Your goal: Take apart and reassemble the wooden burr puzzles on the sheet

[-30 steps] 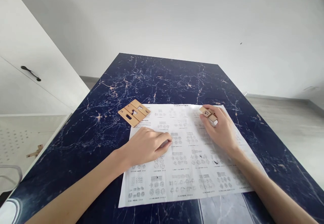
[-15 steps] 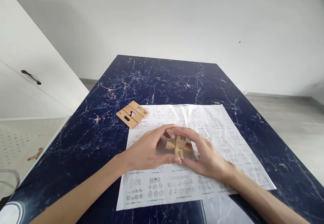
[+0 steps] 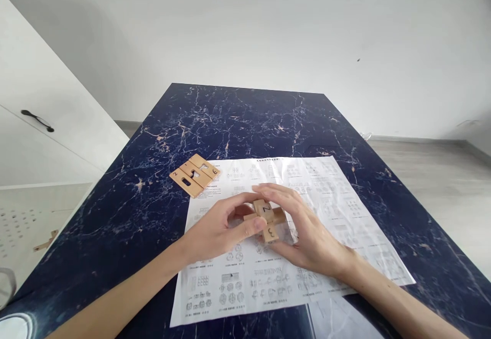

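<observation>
An interlocking wooden puzzle (image 3: pixel 263 210) of crossed bars, marked with a 2 and a 3, sits between my hands over a printed sheet (image 3: pixel 230 303). My left hand (image 3: pixel 220 226) grips it from the left, with the thumb pressed on its front and the fingers curled behind. Around its right side curves my right hand (image 3: pixel 310 229), thumb low near the bar marked 3 and fingers over the back. The hands partly cover the puzzle's left and rear ends. Up and to the left lie flat wooden puzzle pieces (image 3: pixel 203 178) with cut-out slots, side by side, overlapping the sheet's corner.
The dark blue marbled table (image 3: pixel 230 119) reaches toward a white wall. A white cabinet with a black handle (image 3: pixel 37 120) stands at the left. Below the table's left edge is another wooden piece (image 3: pixel 46 242). A shiny round object (image 3: pixel 17 326) shows at the lower left corner.
The puzzle has turned and tilted in my hands, so its face marked 2 shows more fully. My left thumb has moved up onto its front. The view has shifted slightly.
</observation>
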Demonstrator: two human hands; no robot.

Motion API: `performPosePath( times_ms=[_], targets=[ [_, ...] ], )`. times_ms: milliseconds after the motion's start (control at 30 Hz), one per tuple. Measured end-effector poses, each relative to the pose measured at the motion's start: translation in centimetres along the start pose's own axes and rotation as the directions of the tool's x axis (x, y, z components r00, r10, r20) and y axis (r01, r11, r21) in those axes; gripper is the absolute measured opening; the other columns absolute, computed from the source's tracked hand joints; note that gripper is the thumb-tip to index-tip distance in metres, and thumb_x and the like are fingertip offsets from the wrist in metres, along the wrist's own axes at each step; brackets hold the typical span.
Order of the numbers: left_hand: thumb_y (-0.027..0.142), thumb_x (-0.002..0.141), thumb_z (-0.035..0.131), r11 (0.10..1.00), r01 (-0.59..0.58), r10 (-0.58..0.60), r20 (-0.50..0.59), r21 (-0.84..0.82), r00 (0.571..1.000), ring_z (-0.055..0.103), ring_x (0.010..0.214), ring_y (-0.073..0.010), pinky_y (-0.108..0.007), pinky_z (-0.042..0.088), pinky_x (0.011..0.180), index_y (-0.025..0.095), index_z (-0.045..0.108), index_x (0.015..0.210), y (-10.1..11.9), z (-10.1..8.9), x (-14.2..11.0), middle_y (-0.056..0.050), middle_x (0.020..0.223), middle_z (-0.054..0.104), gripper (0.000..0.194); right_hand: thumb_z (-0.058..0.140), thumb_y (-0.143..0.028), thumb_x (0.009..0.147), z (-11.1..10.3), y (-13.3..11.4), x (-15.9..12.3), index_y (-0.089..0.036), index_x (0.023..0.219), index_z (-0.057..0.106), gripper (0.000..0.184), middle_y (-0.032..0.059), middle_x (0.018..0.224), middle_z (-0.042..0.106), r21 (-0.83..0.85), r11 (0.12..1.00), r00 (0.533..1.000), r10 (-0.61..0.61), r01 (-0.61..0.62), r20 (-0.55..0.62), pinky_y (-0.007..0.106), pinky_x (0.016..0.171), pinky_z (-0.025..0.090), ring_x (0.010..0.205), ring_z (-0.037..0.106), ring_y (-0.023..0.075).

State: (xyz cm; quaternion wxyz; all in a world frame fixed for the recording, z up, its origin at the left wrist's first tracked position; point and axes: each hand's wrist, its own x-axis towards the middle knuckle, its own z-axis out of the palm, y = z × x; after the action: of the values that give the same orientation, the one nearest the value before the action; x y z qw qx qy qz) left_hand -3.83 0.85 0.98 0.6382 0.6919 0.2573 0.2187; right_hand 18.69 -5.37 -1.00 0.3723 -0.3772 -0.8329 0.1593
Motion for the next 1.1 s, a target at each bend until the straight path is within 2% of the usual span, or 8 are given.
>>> performPosePath(
  times_ms=[200,333,433,633,767,867,1000,1100],
  targets=[
    [0.045,0.102,0.068,0.999,-0.04,0.037,-0.104,-0.018,0.994,0.072,0.119,-0.0265,-0.043,0.059,0.104,0.023,0.066,0.139,-0.4,-0.5,0.1,-0.01,0.13,0.073,0.042,0.069,-0.022,0.101,0.0,0.1,0.1,-0.029,0.158,0.039,0.065,0.0165,0.151,0.052,-0.016,0.999,0.994,0.046,-0.048,-0.101,0.059,0.116,0.053,0.144,0.054,0.0344],
    [0.049,0.101,0.071,0.999,-0.038,0.037,-0.191,0.0,0.981,0.074,0.115,-0.0254,-0.042,0.061,0.1,0.026,0.061,0.143,-1.0,-0.7,0.0,-0.009,0.13,0.074,0.049,0.075,-0.029,0.098,0.1,0.3,0.1,-0.029,0.151,0.044,0.062,0.0163,0.143,0.054,-0.063,0.995,0.981,0.065,-0.077,-0.184,0.06,0.109,0.056,0.135,0.059,0.0365],
    [0.05,0.101,0.072,0.999,-0.049,0.05,-0.224,0.008,0.973,0.072,0.117,-0.0251,-0.042,0.06,0.101,0.027,0.061,0.141,-1.1,-0.6,0.1,-0.008,0.13,0.073,0.047,0.079,-0.033,0.096,0.1,0.4,0.1,-0.027,0.142,0.049,0.055,0.0145,0.128,0.059,-0.118,0.989,0.955,0.054,-0.092,-0.291,0.056,0.096,0.061,0.12,0.064,0.0344],
    [0.046,0.103,0.069,0.997,-0.078,0.075,-0.173,-0.009,0.982,0.071,0.123,-0.0273,-0.044,0.058,0.105,0.026,0.056,0.143,-0.8,-0.4,0.2,-0.011,0.134,0.071,0.047,0.066,-0.027,0.105,0.2,0.5,0.3,-0.023,0.11,0.059,0.009,0.0041,0.089,0.072,-0.199,0.978,0.991,0.039,-0.065,-0.13,0.038,0.066,0.056,0.075,0.069,0.0214],
    [0.049,0.105,0.065,0.999,-0.02,0.016,-0.158,-0.025,0.987,0.073,0.112,-0.0251,-0.04,0.06,0.095,0.024,0.058,0.138,-0.9,-0.7,0.2,-0.01,0.123,0.075,0.043,0.06,-0.02,0.105,0.4,0.4,0.2,-0.021,0.112,0.059,0.007,0.0032,0.083,0.072,-0.257,0.965,0.988,0.015,-0.055,-0.153,0.034,0.059,0.052,0.067,0.067,0.0189],
    [0.046,0.104,0.068,0.998,-0.001,-0.008,-0.163,-0.055,0.987,0.074,0.105,-0.0221,-0.038,0.061,0.091,0.023,0.061,0.128,-0.9,-0.6,0.1,-0.007,0.114,0.076,0.034,0.057,-0.019,0.105,0.4,0.1,0.1,-0.021,0.118,0.058,0.013,0.0033,0.085,0.074,-0.183,0.975,0.978,0.094,-0.129,-0.187,0.032,0.06,0.053,0.067,0.067,0.0174],
    [0.047,0.101,0.072,0.996,-0.002,-0.013,-0.176,-0.085,0.984,0.074,0.108,-0.0233,-0.039,0.061,0.091,0.023,0.062,0.123,-0.8,-0.4,0.1,-0.01,0.124,0.074,0.035,0.057,-0.025,0.106,0.5,-0.1,0.1,-0.022,0.118,0.059,0.013,0.0027,0.087,0.075,-0.028,0.963,0.952,0.259,-0.267,-0.162,0.029,0.059,0.055,0.067,0.068,0.0161],
    [0.053,0.1,0.072,0.995,0.02,-0.036,-0.156,-0.1,0.987,0.074,0.108,-0.0244,-0.038,0.06,0.089,0.023,0.06,0.127,-0.8,-0.5,0.1,-0.011,0.127,0.073,0.042,0.056,-0.026,0.107,0.6,-0.1,0.1,-0.022,0.116,0.06,0.011,0.0016,0.083,0.073,-0.073,0.968,0.961,0.226,-0.239,-0.157,0.03,0.057,0.053,0.063,0.066,0.016]
  ],
)
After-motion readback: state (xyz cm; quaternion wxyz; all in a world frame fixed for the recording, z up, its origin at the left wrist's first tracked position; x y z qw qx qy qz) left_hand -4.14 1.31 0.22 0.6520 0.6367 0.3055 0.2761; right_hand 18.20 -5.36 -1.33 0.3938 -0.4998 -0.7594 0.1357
